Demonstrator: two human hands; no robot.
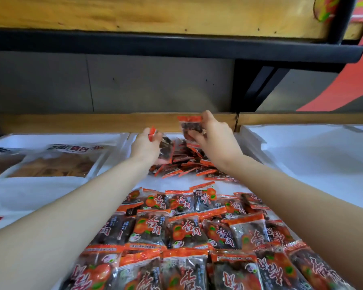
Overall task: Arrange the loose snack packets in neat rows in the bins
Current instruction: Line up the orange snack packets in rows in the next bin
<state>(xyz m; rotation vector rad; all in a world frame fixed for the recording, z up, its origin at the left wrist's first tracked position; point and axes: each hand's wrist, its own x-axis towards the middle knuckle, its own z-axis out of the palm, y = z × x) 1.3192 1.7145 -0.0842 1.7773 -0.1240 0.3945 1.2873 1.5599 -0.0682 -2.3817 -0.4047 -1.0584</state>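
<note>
So both arms are stretched out to the far end of the middle bin (176, 183), the white foam one. My right hand (216, 141) is pinching one orange-edged snack packet (190, 127) between thumb and fingers. It's upright and lifted clear above the loose pile (193, 164), with the dark dried fruit showing through the clear part. My left hand (146, 146) is curled round a second packet (165, 150), held down low right at the left edge of that pile, its orange end poking up past my thumb.

The pile is a jumble of the same packets, heaped against the back of the bin just under the wooden back board (113, 122). Closer to me, the neat rows (187, 237) lie flat and overlapping, labels up, filling the near half of the bin. A strip of bare white separates them from the pile.

On the left, the neighbouring bin (117, 147) has bigger flat packs (57, 162) of something tan. On the right is another white foam bin (312, 147). A black-framed wooden shelf (176, 45) runs overhead.
</note>
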